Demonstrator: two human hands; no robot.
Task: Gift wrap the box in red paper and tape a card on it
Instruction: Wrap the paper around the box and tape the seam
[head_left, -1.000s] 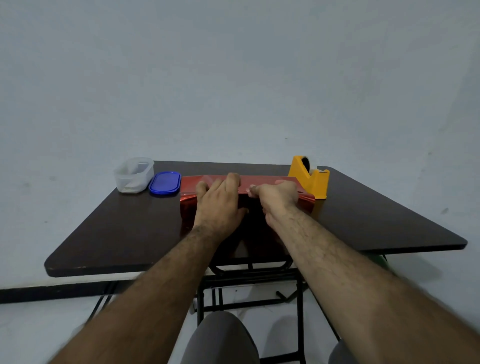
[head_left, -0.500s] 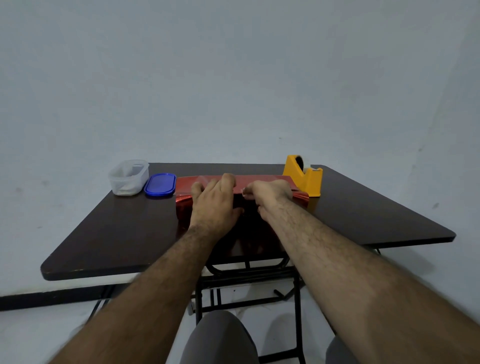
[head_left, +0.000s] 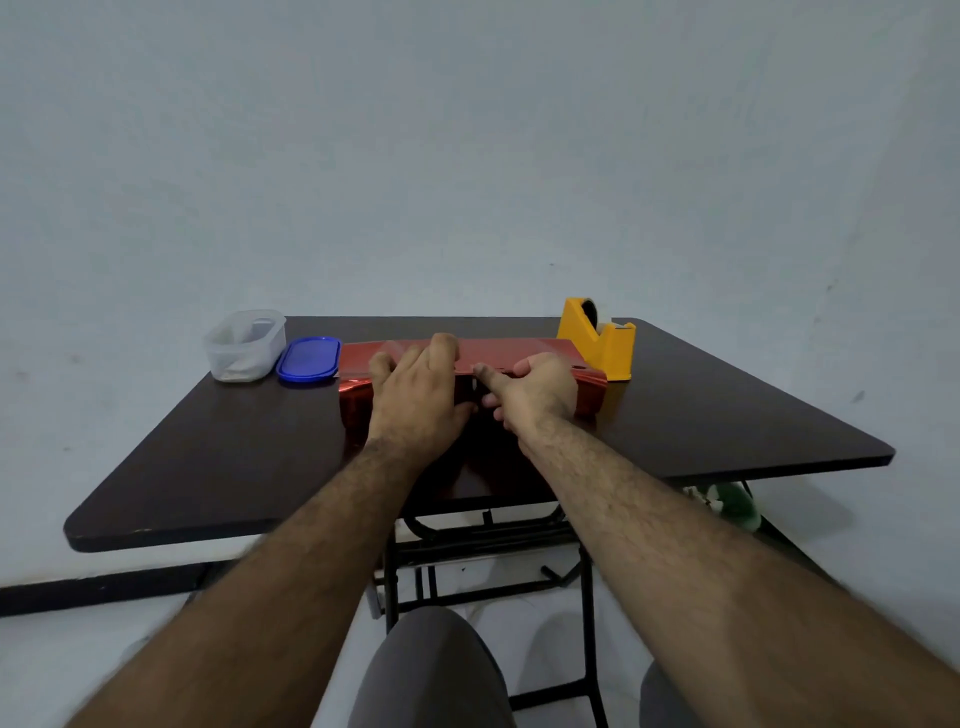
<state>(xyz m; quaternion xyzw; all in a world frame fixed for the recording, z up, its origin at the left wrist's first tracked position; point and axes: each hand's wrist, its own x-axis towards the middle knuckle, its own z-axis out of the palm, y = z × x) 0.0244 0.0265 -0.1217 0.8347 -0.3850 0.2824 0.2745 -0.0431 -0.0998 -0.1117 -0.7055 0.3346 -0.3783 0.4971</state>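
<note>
The box wrapped in shiny red paper (head_left: 524, 349) lies in the middle of the dark table (head_left: 218, 457). My left hand (head_left: 415, 395) lies flat on the box's left half, its straight fingers pressing the paper down. My right hand (head_left: 535, 389) is on the right half; its thumb stretches left along the paper's near edge and its curled fingers pinch that edge from below. My hands hide the box's middle. A yellow tape dispenser (head_left: 597, 338) stands just behind the box's right end. No card is in view.
A clear plastic container (head_left: 244, 345) and its blue lid (head_left: 309, 359) sit at the back left, the lid touching the paper's left end. The table's near edge runs just above my knees. A green object (head_left: 732, 506) shows under the table's right side.
My right thumb has stretched out to the left along the paper's edge. My left hand stays pressed on the paper. The view has shifted slightly.
</note>
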